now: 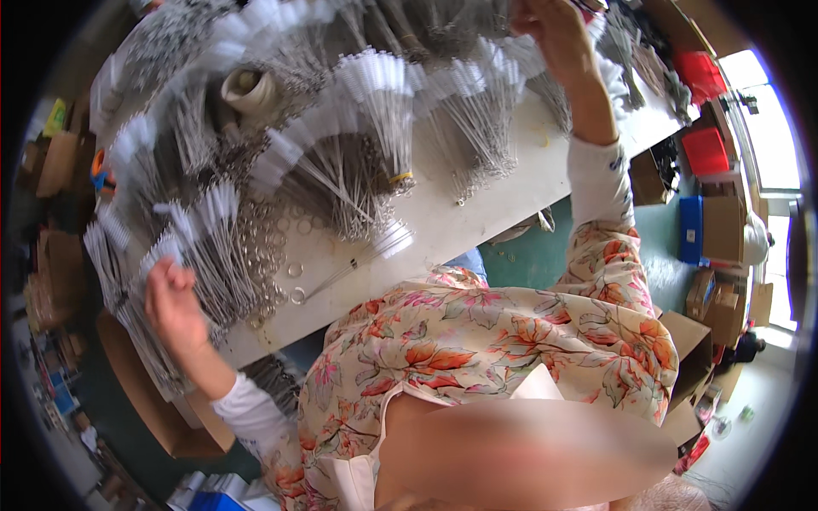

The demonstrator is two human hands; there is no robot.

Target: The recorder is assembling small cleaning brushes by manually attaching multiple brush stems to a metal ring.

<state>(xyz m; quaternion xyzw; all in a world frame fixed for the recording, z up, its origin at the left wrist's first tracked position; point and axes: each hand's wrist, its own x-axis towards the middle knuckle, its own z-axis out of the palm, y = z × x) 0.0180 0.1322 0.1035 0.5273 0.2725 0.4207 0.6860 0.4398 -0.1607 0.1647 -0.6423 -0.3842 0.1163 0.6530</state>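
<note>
White worktable (477,204) (boxes crowd the floor): both hands' grip grasping wire brush bundles (204,255).

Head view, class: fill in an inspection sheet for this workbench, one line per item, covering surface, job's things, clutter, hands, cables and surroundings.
Surface: white table, mostly covered.
Job's things: bundles of thin wire brushes with white bristle tips; loose metal rings at the near edge.
Clutter: beige tape roll among the bundles.
Hands: left hand on a brush bundle, fingers bent; right hand raised at the far bundles, grip unclear.
Cables: nothing seen.
Surroundings: red bins, blue bin, cardboard boxes on a green floor.
</note>
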